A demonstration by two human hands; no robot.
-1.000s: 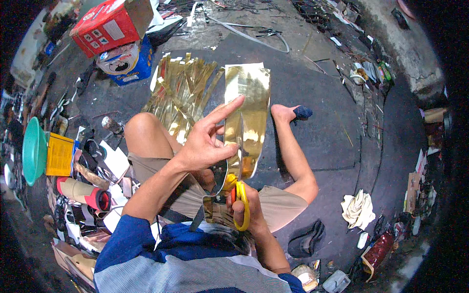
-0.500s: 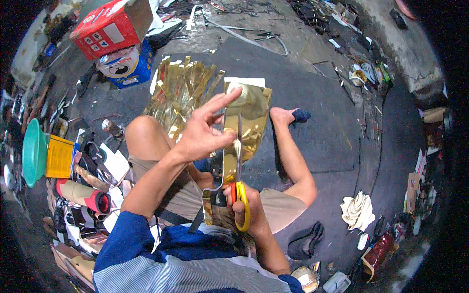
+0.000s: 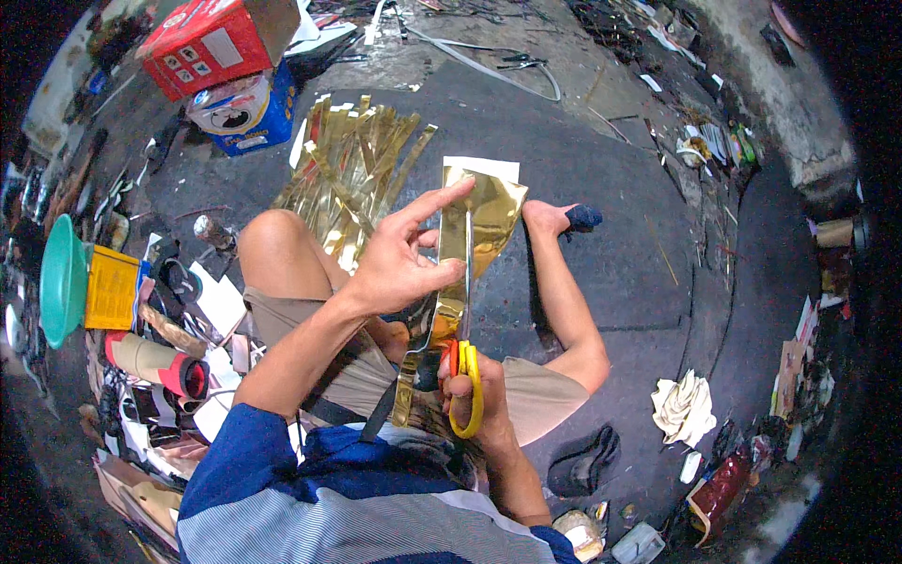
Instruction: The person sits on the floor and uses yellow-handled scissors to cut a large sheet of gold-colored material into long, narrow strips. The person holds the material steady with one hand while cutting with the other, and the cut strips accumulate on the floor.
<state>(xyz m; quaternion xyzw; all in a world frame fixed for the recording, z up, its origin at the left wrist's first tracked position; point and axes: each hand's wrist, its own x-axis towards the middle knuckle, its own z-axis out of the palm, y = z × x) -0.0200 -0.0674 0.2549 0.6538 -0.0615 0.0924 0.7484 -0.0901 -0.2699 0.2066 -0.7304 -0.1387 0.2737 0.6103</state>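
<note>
My left hand (image 3: 399,246) grips the left side of a shiny gold foil sheet (image 3: 498,216), thumb and index finger stretched along its face. A white edge (image 3: 484,170) shows at the sheet's far end. In my right hand (image 3: 487,399) are scissors (image 3: 468,376) with yellow and orange handles, their blades pointing away from me along a cut in the foil. Left of the blades, a narrow foil strip (image 3: 406,387) hangs down toward my lap. Beyond my left hand, a pile of cut gold strips (image 3: 352,179) lies on the floor.
A red box (image 3: 211,47) sits on a blue box (image 3: 249,117) at far left. Nearer left are a green basin (image 3: 62,282), a yellow container (image 3: 114,289) and a beige-and-red tube (image 3: 155,364) amid scraps. A crumpled cream cloth (image 3: 684,409) and dark cloth (image 3: 584,461) lie right.
The scissors have moved a little farther up into the foil, and the sheet's right part has shifted. The narrow strip near my lap has swung and now hangs straighter.
</note>
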